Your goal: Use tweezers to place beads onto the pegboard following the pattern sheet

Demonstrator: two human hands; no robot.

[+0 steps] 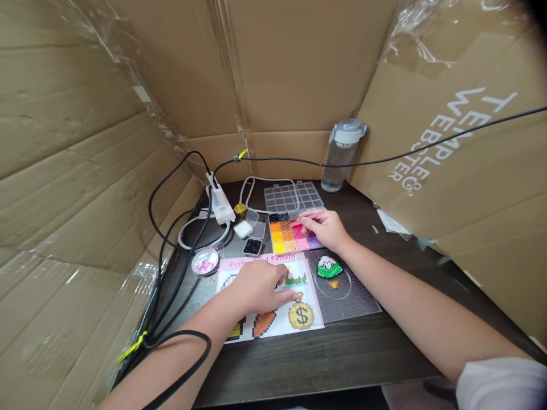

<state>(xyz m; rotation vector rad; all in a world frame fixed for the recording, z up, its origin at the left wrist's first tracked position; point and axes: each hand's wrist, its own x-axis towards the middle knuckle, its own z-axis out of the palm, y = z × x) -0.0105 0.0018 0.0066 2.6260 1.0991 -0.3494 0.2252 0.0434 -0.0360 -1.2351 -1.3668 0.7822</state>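
My left hand (258, 287) rests curled on a pattern sheet (273, 319) printed with a carrot and a dollar coin; the fingers are bent and pressed down, and whether they hold anything is hidden. My right hand (325, 228) reaches into a bead organiser box (284, 236) of coloured beads, fingertips pinched over the red and pink compartments. Right of the sheet lies a clear pegboard (354, 296) carrying a small green and white bead figure (328, 266).
Open box lid (294, 196), small bead tubs (252, 236), a round dish of pink beads (205, 263), a power strip (220, 205) with black cables, and a water bottle (342, 154) stand on the dark table. Cardboard walls enclose all sides.
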